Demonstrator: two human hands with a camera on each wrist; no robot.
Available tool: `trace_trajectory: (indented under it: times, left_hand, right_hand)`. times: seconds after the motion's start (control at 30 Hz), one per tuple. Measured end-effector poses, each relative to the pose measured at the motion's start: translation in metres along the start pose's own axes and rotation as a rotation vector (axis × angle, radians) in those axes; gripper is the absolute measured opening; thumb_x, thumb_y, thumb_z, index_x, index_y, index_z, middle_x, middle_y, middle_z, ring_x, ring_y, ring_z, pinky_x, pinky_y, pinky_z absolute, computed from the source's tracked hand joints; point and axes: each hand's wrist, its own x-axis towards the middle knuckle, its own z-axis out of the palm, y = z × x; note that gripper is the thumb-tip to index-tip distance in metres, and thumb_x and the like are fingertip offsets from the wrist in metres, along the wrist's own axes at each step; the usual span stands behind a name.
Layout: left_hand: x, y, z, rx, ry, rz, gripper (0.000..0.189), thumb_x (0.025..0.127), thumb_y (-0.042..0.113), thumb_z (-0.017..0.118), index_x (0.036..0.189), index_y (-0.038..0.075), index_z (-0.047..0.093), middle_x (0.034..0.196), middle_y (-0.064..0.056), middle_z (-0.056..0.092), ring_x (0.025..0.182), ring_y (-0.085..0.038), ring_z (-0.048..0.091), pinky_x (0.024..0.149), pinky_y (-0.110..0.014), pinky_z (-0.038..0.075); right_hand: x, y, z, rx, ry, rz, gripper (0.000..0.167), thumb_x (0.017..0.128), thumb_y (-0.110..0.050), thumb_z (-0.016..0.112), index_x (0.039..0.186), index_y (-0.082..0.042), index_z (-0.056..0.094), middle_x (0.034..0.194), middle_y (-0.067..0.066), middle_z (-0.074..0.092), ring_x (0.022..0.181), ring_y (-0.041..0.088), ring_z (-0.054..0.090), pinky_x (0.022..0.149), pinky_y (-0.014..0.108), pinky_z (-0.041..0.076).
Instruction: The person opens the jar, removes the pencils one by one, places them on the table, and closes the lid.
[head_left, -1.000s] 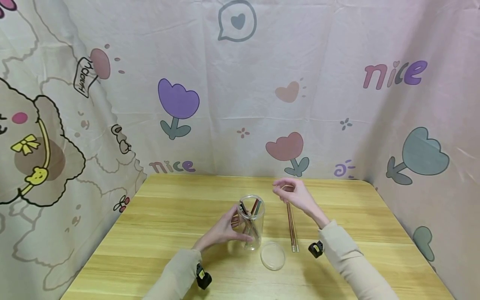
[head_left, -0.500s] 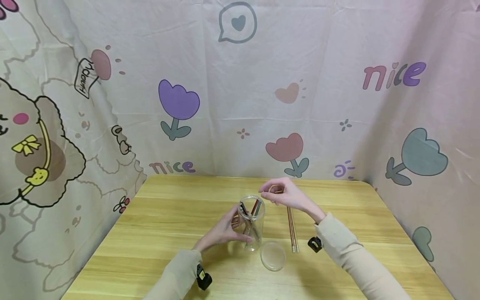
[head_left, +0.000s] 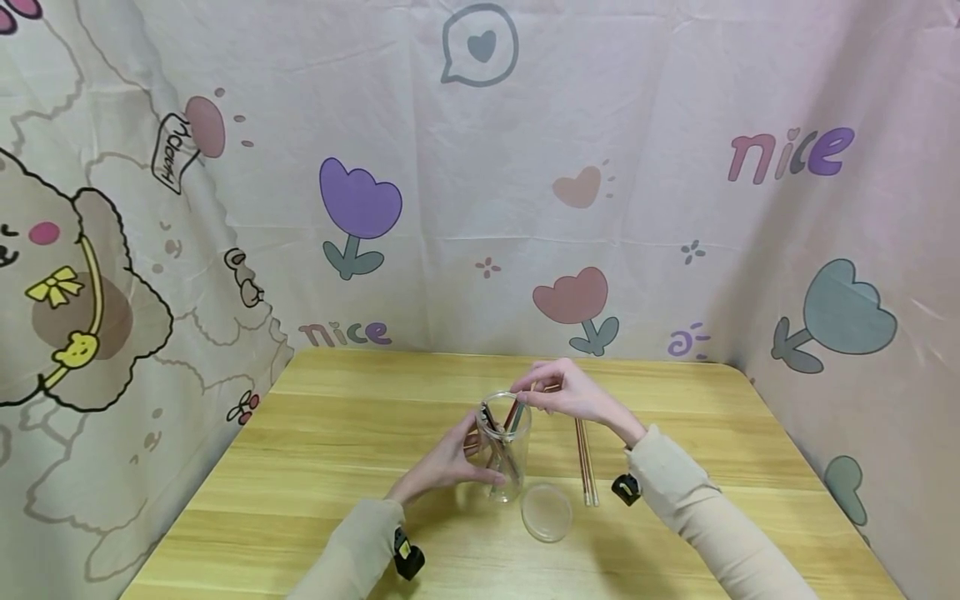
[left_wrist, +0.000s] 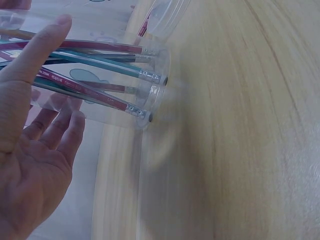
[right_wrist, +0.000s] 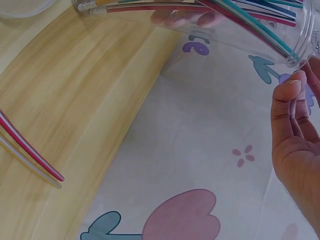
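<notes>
My left hand (head_left: 442, 462) grips a clear round jar (head_left: 522, 458) standing on the table, thumb on the near side and fingers behind. Several pencils (left_wrist: 107, 97) lean inside it, red, teal and dark, their eraser ends down at the base. At the jar's rim is my right hand (head_left: 566, 392), thumb and fingers loosely bent. In the right wrist view its fingertips (right_wrist: 289, 90) lie right by the rim, close to the upper end of a teal pencil (right_wrist: 255, 32). Nothing shows between them.
Two more pencils (head_left: 587, 471) lie side by side on the wooden table (head_left: 337, 433), right of the jar. A round clear lid (head_left: 547, 512) lies in front of them. A patterned cloth (head_left: 465, 167) hangs behind the table.
My right hand has moved left and slightly down, from above the two lying pencils to the jar's rim. My left hand and the jar have stayed in place.
</notes>
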Motion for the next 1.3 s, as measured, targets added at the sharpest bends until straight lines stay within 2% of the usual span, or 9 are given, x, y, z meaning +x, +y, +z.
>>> trace_trajectory:
  times: [0.4, 1.0, 1.3]
  left_hand:
    - [0.0007, -0.0029, 0.0003, -0.016, -0.008, 0.015, 0.098, 0.074, 0.016, 0.09, 0.153, 0.012, 0.032, 0.149, -0.018, 0.051, 0.138, -0.042, 0.05, 0.118, -0.051, 0.044]
    - [0.0002, -0.0002, 0.0004, -0.018, -0.006, 0.017, 0.098, 0.073, 0.018, 0.091, 0.152, 0.014, 0.033, 0.147, -0.016, 0.053, 0.137, -0.041, 0.052, 0.117, -0.05, 0.045]
    - [0.0002, -0.0003, 0.0006, -0.028, -0.002, 0.004, 0.099, 0.073, 0.018, 0.091, 0.152, 0.014, 0.033, 0.148, -0.015, 0.053, 0.138, -0.039, 0.051, 0.118, -0.048, 0.045]
  right_hand:
    - [-0.0008, 0.0036, 0.0001, -0.027, -0.009, -0.02, 0.017, 0.093, -0.004, 0.068, 0.107, 0.002, 0.076, 0.095, 0.019, 0.07, 0.061, 0.001, 0.052, 0.051, 0.017, 0.05]
    - [0.0002, 0.0034, -0.0007, -0.026, -0.047, 0.002, 0.018, 0.094, -0.003, 0.066, 0.107, 0.003, 0.076, 0.097, 0.019, 0.07, 0.063, 0.001, 0.053, 0.052, 0.016, 0.049]
    - [0.0048, 0.0048, -0.004, 0.018, -0.086, 0.073, 0.017, 0.093, -0.006, 0.068, 0.105, 0.001, 0.077, 0.092, 0.017, 0.069, 0.059, 0.008, 0.053, 0.054, 0.019, 0.049]
